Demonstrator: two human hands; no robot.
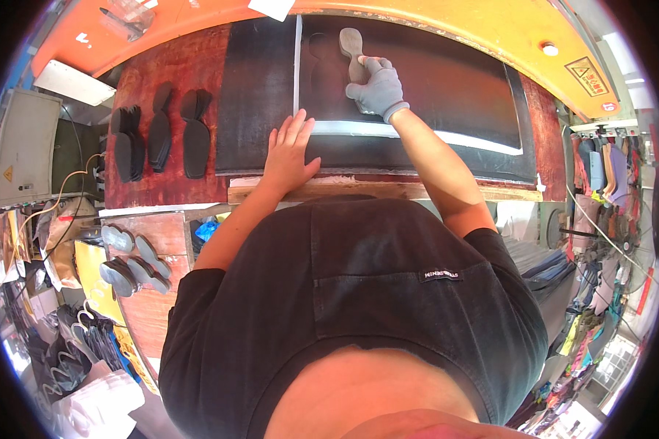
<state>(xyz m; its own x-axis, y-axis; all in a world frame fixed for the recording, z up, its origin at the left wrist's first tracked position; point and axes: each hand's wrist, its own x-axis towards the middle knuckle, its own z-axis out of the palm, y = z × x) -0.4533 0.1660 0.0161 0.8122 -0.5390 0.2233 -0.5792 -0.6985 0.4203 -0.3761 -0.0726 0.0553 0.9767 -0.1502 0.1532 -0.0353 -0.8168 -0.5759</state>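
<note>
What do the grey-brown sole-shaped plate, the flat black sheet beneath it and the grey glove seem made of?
Grey-brown sole-shaped plate: metal or wood; its dull, mottled top leaves that open.
Flat black sheet: possibly rubber or foam, smooth, with a soft sheen.
Grey glove: likely knitted fabric, judging by its matte surface and snug cuff.

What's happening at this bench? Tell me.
A person's gloved right hand grips a grey, sole-shaped piece, possibly a cutting die, over a black sheet. The bare left hand rests at the sheet's near edge. Three stacks of black sole-shaped pieces lie on the red board to the left.
</note>
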